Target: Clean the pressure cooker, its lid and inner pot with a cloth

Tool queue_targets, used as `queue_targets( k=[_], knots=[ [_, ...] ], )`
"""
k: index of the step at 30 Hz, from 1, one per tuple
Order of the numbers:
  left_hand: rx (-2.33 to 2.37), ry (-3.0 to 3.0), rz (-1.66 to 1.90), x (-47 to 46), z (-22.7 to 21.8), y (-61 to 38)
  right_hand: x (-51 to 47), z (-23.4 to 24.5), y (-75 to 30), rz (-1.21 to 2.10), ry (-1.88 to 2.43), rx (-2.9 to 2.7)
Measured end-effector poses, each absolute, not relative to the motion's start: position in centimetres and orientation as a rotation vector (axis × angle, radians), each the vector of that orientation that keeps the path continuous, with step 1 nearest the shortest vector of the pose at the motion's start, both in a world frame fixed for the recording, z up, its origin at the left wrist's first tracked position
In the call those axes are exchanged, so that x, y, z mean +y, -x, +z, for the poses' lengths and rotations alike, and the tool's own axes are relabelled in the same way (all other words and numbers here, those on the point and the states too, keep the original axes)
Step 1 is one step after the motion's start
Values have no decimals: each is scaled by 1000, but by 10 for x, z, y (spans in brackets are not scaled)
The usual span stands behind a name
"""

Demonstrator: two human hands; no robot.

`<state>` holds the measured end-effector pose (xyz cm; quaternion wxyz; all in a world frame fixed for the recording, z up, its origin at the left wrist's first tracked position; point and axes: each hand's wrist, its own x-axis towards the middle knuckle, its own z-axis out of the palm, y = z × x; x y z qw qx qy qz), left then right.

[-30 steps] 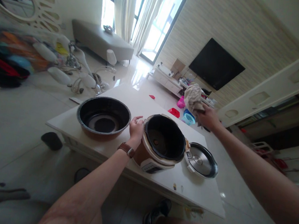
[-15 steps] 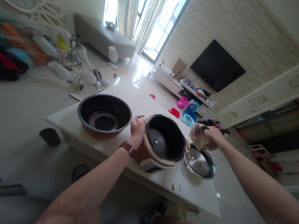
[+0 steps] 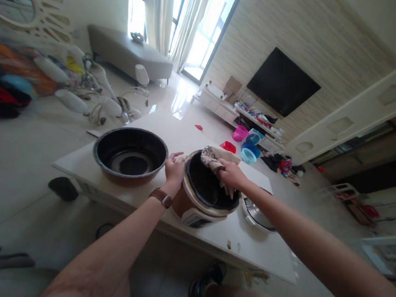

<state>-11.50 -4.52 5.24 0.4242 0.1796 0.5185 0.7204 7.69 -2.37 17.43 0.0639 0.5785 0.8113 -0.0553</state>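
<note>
A brown and cream electric cooker (image 3: 188,203) with a dark inside stands on the white table, its control panel facing me. My left hand (image 3: 174,169) grips the cooker's left rim, fingers closed on it. In my right hand (image 3: 231,173) is a bunched beige cloth with a brown pattern (image 3: 213,158), held at the cooker's mouth and partly over the opening. Left of the cooker sits a wide black inner pot (image 3: 129,178) with a brown outside. The round metal-lined lid (image 3: 256,216) lies to the right, partly hidden by my right forearm.
The white table (image 3: 254,250) has small bits near its front edge. A dark bin (image 3: 63,188) stands on the floor at left. Beyond lie a chandelier (image 3: 101,105), a grey bench (image 3: 130,54), colourful baskets (image 3: 249,153) and a TV cabinet (image 3: 218,106).
My right hand has brought the cloth leftward from above the lid to the cooker's mouth. My left hand stays on the cooker's rim. The view has shifted slightly.
</note>
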Motion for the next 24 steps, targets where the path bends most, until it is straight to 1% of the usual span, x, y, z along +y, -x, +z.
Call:
queue_targets(
  k=[2, 4, 7, 9, 11, 12, 14, 17, 20, 22, 24],
  knots=[
    [1308, -443, 1780, -46, 55, 115, -23, 146, -56, -377, -1819, 2455],
    [1315, -435, 1759, -47, 57, 115, -23, 124, -37, -663, -1917, 2483],
    [1320, -426, 1760, -46, 57, 114, -29, 105, -21, -1113, -1958, 2482],
    [1328, -427, 1768, -46, 56, 114, -35, 103, -26, -1332, -1863, 2437],
    [1329, -432, 1772, -45, 55, 113, -41, 110, -41, -1408, -1652, 2378],
    [1326, -435, 1774, -45, 55, 113, -44, 115, -51, -1382, -1528, 2336],
    [1316, -441, 1781, -45, 54, 114, -47, 131, -67, -1192, -1337, 2208],
    [1299, -449, 1785, -45, 52, 115, -47, 160, -75, -670, -1174, 1995],
    [1287, -456, 1783, -45, 52, 116, -41, 188, -70, -130, -973, 1947],
    [1296, -456, 1780, -45, 53, 116, -35, 199, -68, 143, -917, 2001],
    [1312, -454, 1782, -45, 53, 115, -30, 204, -71, 315, -938, 2073]
  ],
)
